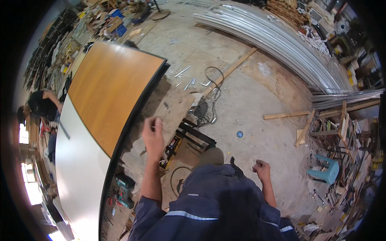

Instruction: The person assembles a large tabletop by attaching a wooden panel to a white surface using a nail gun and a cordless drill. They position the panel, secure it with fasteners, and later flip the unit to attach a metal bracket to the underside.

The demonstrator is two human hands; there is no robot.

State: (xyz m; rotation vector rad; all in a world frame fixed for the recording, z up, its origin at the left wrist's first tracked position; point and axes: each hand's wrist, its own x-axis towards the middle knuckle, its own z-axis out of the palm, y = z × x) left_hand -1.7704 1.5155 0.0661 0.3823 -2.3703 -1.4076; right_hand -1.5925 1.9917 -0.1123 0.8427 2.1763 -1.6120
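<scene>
My left hand [153,138] is raised over a worktable covered with a brown sheet [177,109], just right of a large panel's black edge [132,114]. Its fingers are curled in toward the thumb; anything between them is too small to make out. The panel has an orange wood-look part [116,80] and a white part [78,154]. A small dark piece [166,105] lies on the sheet beyond the hand. Out to my right, away from the table, my right hand [262,170] hangs over the floor with bent fingers, their contents hidden.
Green and red power tools [124,190] lie below the panel's edge. A black cable [213,104] and metal offcuts [189,83] lie on the floor ahead. Long metal profiles [273,38] are stacked far right, with a teal stool [325,170] nearer. Another person [42,105] is beyond the panel.
</scene>
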